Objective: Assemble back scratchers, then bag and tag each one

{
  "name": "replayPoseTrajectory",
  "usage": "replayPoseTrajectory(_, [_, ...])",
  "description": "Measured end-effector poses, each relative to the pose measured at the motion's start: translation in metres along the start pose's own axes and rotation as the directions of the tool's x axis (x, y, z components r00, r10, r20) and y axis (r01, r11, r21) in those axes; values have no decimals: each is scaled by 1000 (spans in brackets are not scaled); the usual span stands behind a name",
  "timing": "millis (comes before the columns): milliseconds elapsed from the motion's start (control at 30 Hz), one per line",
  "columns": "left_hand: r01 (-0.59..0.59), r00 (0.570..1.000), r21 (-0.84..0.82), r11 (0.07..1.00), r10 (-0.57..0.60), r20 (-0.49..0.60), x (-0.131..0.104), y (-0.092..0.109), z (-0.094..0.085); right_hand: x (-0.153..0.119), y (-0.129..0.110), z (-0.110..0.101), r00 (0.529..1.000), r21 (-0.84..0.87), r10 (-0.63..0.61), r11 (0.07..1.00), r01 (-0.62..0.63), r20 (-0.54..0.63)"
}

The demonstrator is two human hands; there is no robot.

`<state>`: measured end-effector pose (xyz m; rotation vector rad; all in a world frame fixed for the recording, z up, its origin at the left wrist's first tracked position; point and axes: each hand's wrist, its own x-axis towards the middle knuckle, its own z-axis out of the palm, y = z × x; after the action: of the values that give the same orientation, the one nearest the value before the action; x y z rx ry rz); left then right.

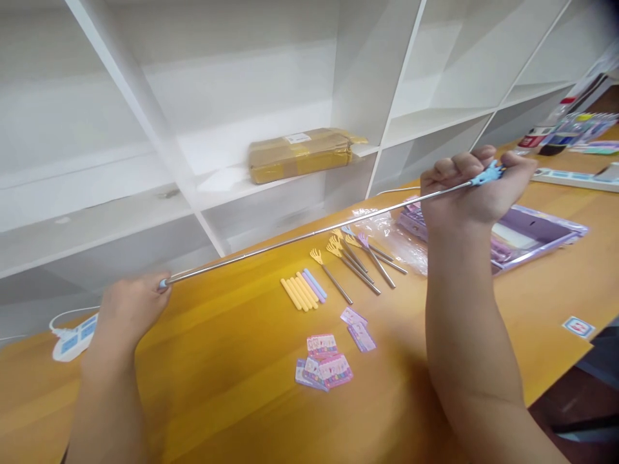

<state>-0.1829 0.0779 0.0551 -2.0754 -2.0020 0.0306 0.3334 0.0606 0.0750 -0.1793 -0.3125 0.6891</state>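
A long thin metal rod stretches between my two hands above the table. My left hand is closed around its light blue end. At the other end, my right hand has its fingers curled round a blue claw-shaped head. Below the rod lie several short metal sticks with yellow, purple and blue claw heads. Beside them is a row of yellow, purple and blue tubes. Small pink and purple cards lie nearer to me in two groups.
A purple tray and clear plastic wrap lie behind my right forearm. A taped cardboard parcel sits on the white shelf. Power strips are at left and right; bottles stand at the back right.
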Motion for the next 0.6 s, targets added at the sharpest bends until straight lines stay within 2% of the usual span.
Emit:
replayPoseTrajectory(100, [5, 1000, 90, 996, -6, 12, 1, 1, 0, 1, 2, 1, 1000, -3, -6, 1000, 6, -23])
replayPoseTrajectory(267, [-30, 1000, 118, 993, 29, 13, 0, 5, 0, 3, 9, -2, 1000, -33, -16, 999, 16, 9])
replayPoseTrajectory(333, [-84, 996, 95, 992, 85, -8, -2, 12, 2, 1, 19, -3, 998, -75, -18, 997, 22, 56])
replayPoseTrajectory(400, [-152, 987, 54, 987, 155, -41, -6, 26, 6, -7, 35, 0, 986, -154, -44, 986, 68, 158])
replayPoseTrajectory(500, [-245, 969, -90, 965, 243, -34, -14, 59, 15, -35, 65, 8, 920, -345, -21, 924, 168, 392])
replayPoseTrajectory(600, [-247, 966, -235, 940, 257, 12, -26, 97, 25, -82, 93, 13, 809, -531, 132, 811, 244, 572])
